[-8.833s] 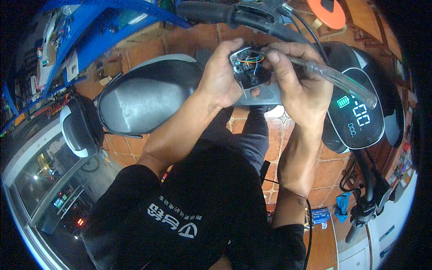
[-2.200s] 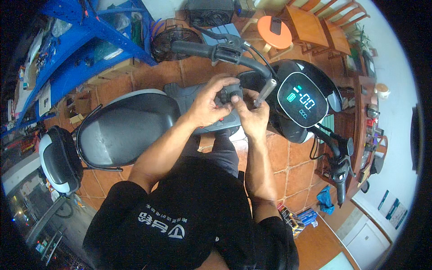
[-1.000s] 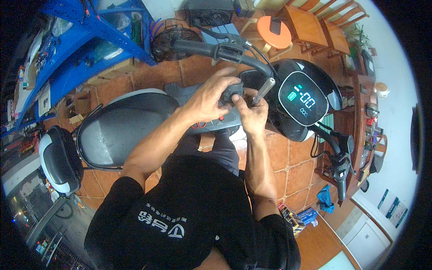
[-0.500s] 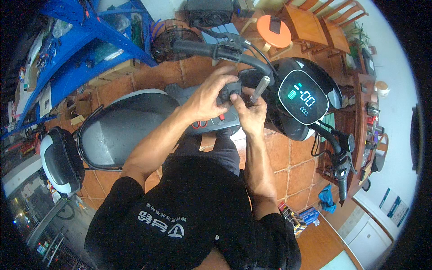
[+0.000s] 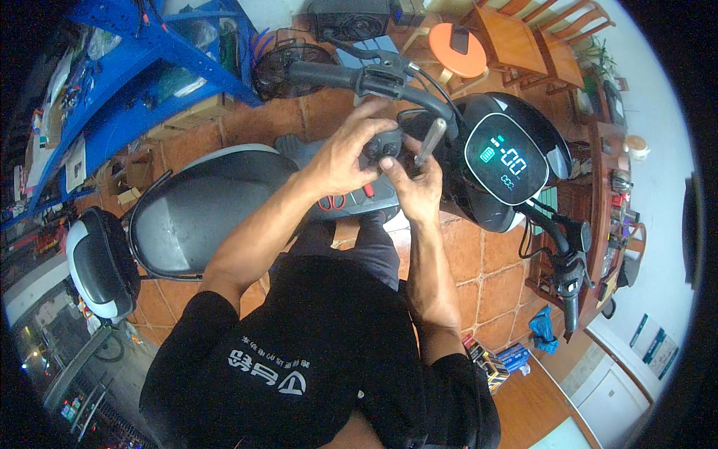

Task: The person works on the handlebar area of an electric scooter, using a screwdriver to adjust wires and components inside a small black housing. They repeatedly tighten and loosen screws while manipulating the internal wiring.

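My left hand [image 5: 342, 159] is closed around a small black handlebar switch housing [image 5: 384, 142], its thumb below and fingers over the top. My right hand [image 5: 419, 188] presses its thumb on the housing's lower edge. Tucked in the fingers of that same hand is a screwdriver [image 5: 431, 141] with a greyish see-through handle, pointing up and away; its tip is hidden. Just beyond both hands runs the scooter's left handlebar [image 5: 419, 97] with a black grip [image 5: 321, 75]. Right of them the lit dashboard display [image 5: 506, 159] shows green and white figures.
Below my hands, red-handled scissors [image 5: 331, 203] and a small red tool [image 5: 368, 190] lie on the footboard. The scooter's seat [image 5: 209, 209] is to the left. A fan [image 5: 295, 71], an orange stool [image 5: 457, 50] and a blue rack [image 5: 142, 75] stand farther off.
The screwdriver handle has shifted slightly left and nearer. Both hands keep their hold on the switch housing, almost unmoved.
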`<state>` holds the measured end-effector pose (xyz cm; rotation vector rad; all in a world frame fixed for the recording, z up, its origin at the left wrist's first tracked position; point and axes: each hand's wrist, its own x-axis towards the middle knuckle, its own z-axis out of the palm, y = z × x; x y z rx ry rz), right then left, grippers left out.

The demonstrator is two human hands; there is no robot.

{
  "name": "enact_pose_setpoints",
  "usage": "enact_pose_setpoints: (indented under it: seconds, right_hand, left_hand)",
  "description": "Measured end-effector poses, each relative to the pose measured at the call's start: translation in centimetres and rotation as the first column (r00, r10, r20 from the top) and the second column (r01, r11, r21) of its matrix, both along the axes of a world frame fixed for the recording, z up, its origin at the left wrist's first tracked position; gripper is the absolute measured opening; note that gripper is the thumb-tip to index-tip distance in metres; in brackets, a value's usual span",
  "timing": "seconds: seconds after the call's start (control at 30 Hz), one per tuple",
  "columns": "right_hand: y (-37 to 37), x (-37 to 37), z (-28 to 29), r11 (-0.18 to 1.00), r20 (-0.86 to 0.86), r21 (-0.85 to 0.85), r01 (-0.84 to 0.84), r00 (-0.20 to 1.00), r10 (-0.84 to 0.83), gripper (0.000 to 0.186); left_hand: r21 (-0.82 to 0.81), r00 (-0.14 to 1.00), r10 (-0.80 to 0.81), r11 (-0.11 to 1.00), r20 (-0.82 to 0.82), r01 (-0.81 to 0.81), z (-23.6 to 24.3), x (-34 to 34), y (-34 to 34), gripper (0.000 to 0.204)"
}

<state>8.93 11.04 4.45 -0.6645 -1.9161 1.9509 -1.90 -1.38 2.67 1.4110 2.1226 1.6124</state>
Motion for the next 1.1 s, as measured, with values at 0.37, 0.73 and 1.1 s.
enact_pose_setpoints:
  seconds: [0.37,0.73,1.1]
  right_hand:
    - [-0.1,0.3,-1.3,0.978,0.033,0.208,-0.028,0.999,0.022,0.026]
    - [2.5,4.5,-2.5,0.957,-0.131,0.04,0.286,0.951,-0.279,0.038]
    - [3.7,6.3,-0.6,0.959,-0.2,0.204,0.199,0.967,-0.158,0.042]
  left_hand:
    - [0.329,0.342,-0.278,0.939,0.898,-0.099,-2.4,1.5,-0.7,0.066]
    - [0.314,-0.16,-0.337,0.937,0.928,-0.152,-2.3,1.3,1.1,0.052]
    - [0.4,-0.029,-0.414,0.894,0.91,-0.202,-1.9,2.2,1.3,0.064]
